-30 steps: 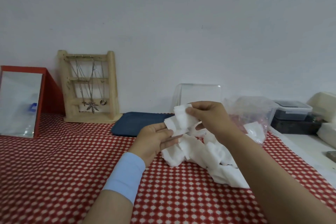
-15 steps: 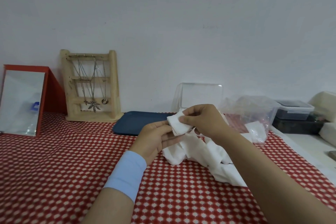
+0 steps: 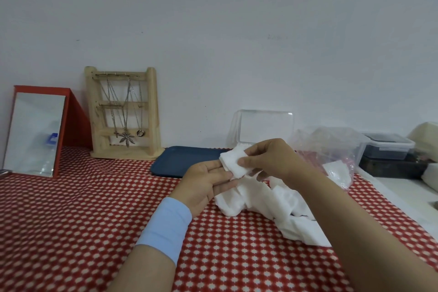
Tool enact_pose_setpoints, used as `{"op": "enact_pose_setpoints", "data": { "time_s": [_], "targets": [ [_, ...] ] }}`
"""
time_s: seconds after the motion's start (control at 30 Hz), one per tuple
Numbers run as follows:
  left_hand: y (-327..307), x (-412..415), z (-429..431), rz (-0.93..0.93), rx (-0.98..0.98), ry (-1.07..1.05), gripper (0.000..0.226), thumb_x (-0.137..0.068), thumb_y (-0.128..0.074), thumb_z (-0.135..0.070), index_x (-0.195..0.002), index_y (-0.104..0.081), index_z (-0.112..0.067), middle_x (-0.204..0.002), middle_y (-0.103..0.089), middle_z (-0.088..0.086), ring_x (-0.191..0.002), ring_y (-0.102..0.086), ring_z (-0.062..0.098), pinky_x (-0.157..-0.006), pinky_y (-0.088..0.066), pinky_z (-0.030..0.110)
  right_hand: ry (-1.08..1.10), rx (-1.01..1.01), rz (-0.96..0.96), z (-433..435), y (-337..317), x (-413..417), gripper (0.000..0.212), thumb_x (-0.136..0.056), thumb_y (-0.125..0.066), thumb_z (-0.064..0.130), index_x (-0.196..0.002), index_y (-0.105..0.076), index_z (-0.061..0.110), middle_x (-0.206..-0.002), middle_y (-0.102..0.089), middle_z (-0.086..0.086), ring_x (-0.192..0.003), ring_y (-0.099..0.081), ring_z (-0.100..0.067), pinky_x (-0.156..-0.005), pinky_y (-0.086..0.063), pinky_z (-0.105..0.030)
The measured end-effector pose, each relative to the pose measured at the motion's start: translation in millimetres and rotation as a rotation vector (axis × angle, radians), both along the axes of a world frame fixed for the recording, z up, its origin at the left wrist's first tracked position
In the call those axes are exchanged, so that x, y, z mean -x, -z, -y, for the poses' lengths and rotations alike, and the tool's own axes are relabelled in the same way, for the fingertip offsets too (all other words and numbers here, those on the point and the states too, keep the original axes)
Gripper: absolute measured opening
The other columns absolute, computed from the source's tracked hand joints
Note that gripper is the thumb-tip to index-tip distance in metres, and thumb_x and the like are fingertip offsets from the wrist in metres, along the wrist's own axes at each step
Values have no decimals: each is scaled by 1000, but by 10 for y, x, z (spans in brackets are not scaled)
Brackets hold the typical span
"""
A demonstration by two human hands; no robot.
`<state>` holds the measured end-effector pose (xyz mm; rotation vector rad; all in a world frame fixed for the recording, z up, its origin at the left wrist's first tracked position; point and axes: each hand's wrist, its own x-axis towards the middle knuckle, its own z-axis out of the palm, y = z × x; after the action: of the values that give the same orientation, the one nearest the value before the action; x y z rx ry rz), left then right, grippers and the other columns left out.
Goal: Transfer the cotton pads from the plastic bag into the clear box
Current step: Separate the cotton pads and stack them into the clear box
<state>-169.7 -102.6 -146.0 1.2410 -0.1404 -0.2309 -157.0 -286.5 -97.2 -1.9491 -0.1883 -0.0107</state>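
Observation:
Between my two hands is a small stack of white cotton pads point(image 3: 233, 164). My right hand point(image 3: 272, 161) pinches the stack from the right with thumb and fingers. My left hand point(image 3: 203, 184) lies under it with straight fingers touching the pads. A heap of loose cotton pads point(image 3: 267, 204) lies on the red checked cloth below my hands. The crumpled clear plastic bag point(image 3: 331, 147) sits to the right with a few pads still inside. The clear box point(image 3: 263, 128) stands behind my hands with its lid raised; its lower part is hidden.
A dark blue tray point(image 3: 184, 161) lies behind my left hand. A wooden necklace stand point(image 3: 123, 114) and a red-framed mirror point(image 3: 35, 130) stand at the back left. Lidded plastic containers point(image 3: 388, 147) and white objects sit at the right on a white surface.
The pads spread between my hands have been gathered into a compact stack. Both hands dropped slightly toward the heap.

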Motion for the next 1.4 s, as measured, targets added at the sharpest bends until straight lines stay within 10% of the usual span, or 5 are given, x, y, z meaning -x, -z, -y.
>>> {"op": "enact_pose_setpoints", "data": {
  "time_s": [0.5,0.87,1.4],
  "targets": [
    [27,-24,-8,-47,37,-20,28,-94,-62,6,-122,-67,3,-115,-76,14,-108,-73,24,-84,-61,26,-8,-94,-90,92,-119,11,23,-77,-86,35,-80,-75,15,-78,-74,5,-59,-62,-9,-50,-36,-22],
    [4,23,-19,22,-121,0,28,-94,-61,8,-117,-71,-5,-109,-78,8,-102,-75,19,-80,-61,25,30,108,-14,-53,-7,20,11,-82,-82,18,-91,-76,16,-80,-75,0,-56,-62,-9,-44,-42,-14],
    [-27,11,-18,-21,-13,-109,19,-99,-57,-1,-114,-67,3,-105,-76,20,-99,-76,29,-79,-63,31,77,-109,16,5,-45,-17,9,-83,-81,11,-88,-76,7,-76,-76,-4,-58,-68,-11,-46,-45,-19]
  ]
}}
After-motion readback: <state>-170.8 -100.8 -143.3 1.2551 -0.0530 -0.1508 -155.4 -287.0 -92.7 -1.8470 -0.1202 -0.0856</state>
